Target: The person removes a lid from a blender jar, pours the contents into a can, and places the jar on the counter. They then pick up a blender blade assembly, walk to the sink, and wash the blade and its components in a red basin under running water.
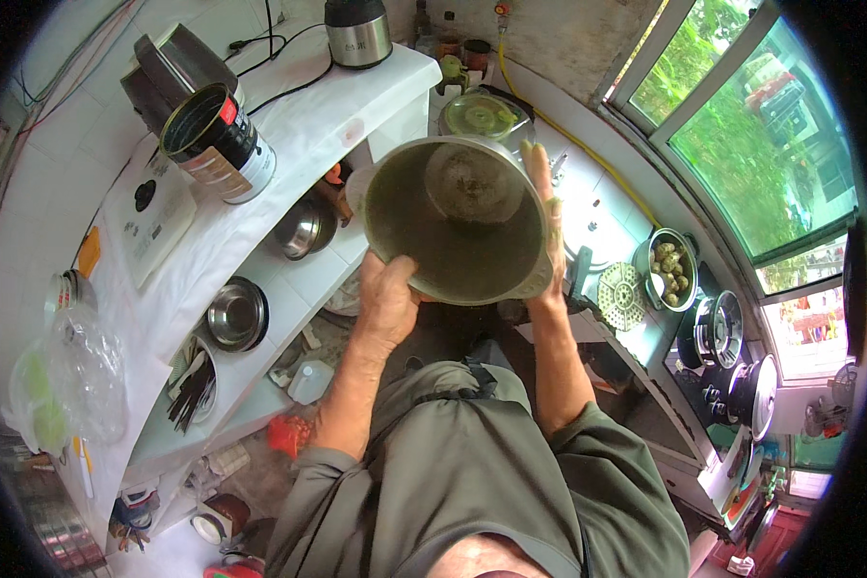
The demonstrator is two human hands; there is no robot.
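Note:
A large round metal pot (pixel 469 253) with small side lugs is lifted in front of me, tilted so that its dull, stained inside faces the camera. My left hand (pixel 394 300) grips the near left rim, thumb over the edge. My right hand (pixel 547 224) presses flat along the pot's right side, fingers extended upward past the rim; part of the palm is hidden behind the pot. Nothing but the pot touches either hand. Behind the pot's far rim, a glass lid (pixel 480 115) lies on the counter.
On the left counter stand an open can (pixel 220 155) and a blender base (pixel 359 36); steel bowls (pixel 236 314) sit on the shelf below. To the right are a pot of potatoes (pixel 666 269), a round perforated steamer rack (pixel 621 296) and a stove with pots (pixel 753 397). A yellow hose (pixel 585 148) runs along the wall.

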